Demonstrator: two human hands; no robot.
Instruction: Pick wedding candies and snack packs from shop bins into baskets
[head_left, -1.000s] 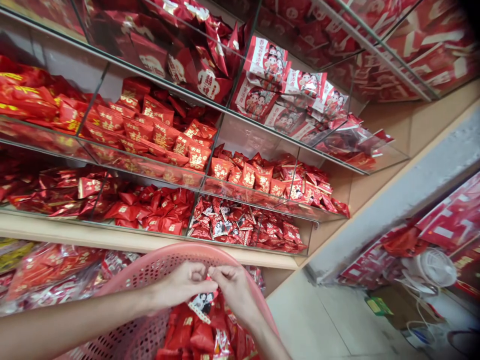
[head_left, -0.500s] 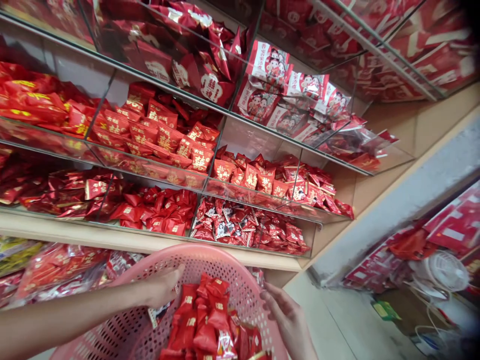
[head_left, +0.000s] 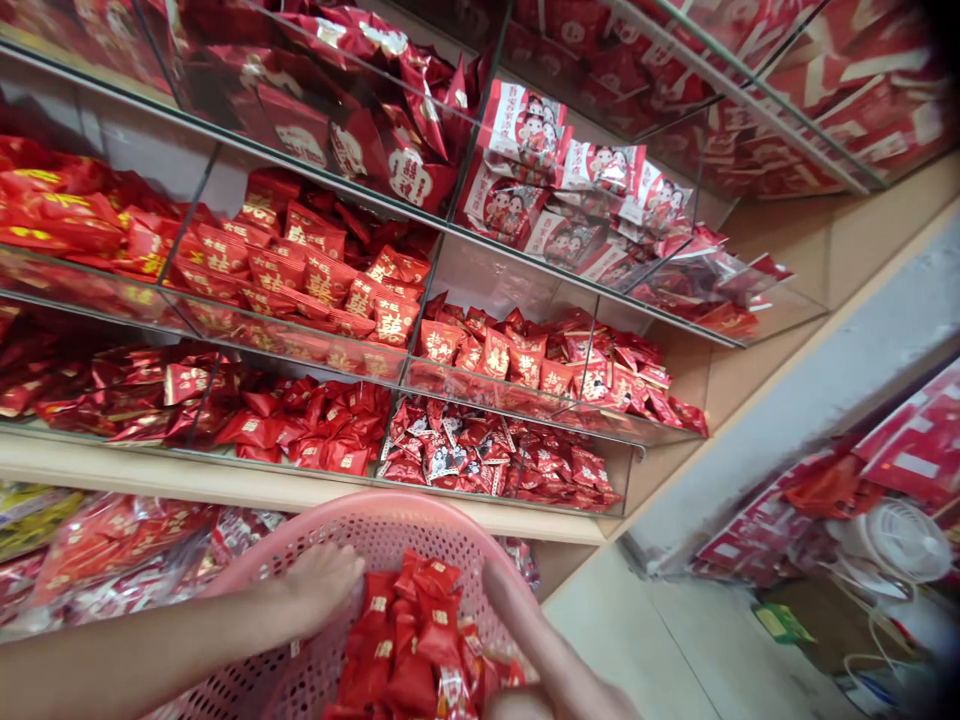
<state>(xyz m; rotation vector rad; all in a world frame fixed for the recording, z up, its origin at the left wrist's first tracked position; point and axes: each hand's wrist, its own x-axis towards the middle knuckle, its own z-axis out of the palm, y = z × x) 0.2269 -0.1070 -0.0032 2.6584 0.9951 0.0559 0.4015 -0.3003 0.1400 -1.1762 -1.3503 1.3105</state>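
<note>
A pink perforated plastic basket [head_left: 397,503] stands below the shelf edge, with a pile of small red wrapped candies [head_left: 411,635] in it. My left hand [head_left: 322,588] reaches in over the left side, its fingers curled downward beside the pile. What those fingers hold, if anything, is hidden behind the hand. Over the basket's right side is my right hand [head_left: 544,655], one finger stretched out toward the far rim and nothing visible in its grasp. It looks slightly blurred, and its lower part is cut off by the frame.
Glass-fronted shelves [head_left: 300,345] full of red packets rise in front of me. Bagged goods [head_left: 127,545] lie under the wooden shelf edge [head_left: 150,470] at left. To the right are tiled floor [head_left: 637,640], a white fan [head_left: 904,540] and a green box [head_left: 784,622].
My right hand has moved from outside the basket's right rim to over its inside. My left hand has shifted slightly, and the dark-and-white packet seen below it is now mostly hidden.
</note>
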